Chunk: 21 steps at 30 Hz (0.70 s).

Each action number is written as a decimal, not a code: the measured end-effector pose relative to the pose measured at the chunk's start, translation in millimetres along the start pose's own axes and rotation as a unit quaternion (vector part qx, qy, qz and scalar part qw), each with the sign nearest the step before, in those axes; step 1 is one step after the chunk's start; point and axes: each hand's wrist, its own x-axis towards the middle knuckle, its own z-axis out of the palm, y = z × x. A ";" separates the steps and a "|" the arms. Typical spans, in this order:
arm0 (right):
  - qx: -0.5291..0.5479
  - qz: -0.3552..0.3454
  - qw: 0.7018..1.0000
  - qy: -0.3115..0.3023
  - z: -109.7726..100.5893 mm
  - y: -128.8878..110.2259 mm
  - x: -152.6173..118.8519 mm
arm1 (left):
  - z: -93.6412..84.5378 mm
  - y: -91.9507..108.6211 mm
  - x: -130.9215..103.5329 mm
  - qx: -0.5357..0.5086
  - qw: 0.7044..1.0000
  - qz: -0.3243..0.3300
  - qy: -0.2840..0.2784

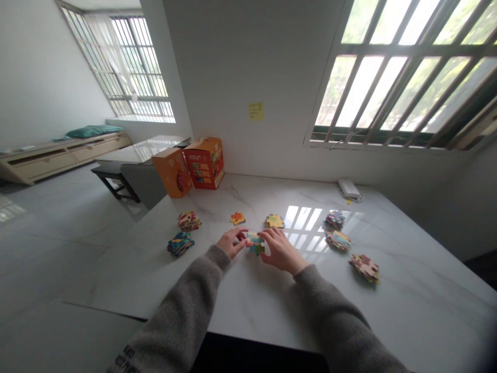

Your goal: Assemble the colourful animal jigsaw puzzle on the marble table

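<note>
Left hand [233, 242] at the left edge, right hand [280, 249] curling round the right, and between them the puzzle pieces [255, 239], mid tabletop [248, 311]! Fingers bent; whether they're pinching, I can't tell. Yellow stack [275, 221] just beyond.

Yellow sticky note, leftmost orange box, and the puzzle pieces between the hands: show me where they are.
Yellow sticky note [256, 111], head view: middle of its face.
Leftmost orange box [172, 172], head view: side facing the camera.
Puzzle pieces [256, 243], head view: their upper surface.

Left grip [232, 242] curled, right grip [280, 249] arched, forearms [190, 295] outstretched
</note>
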 end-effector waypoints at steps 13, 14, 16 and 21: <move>0.022 0.003 1.000 0.013 10.9 -3.0 5.5 | -14.4 -21.4 10.6 -0.064 0.986 -0.116 0.102; 0.022 0.000 1.000 0.006 12.7 -2.8 5.0 | -18.0 -22.6 10.4 -0.060 0.983 -0.130 0.112; 0.021 -0.006 1.000 -0.006 15.7 -3.3 4.2 | -24.4 -23.5 8.8 -0.031 0.977 -0.163 0.131; 0.016 -0.003 0.999 -0.030 16.5 -2.3 2.0 | -31.6 -17.8 0.1 0.170 0.952 -0.227 0.113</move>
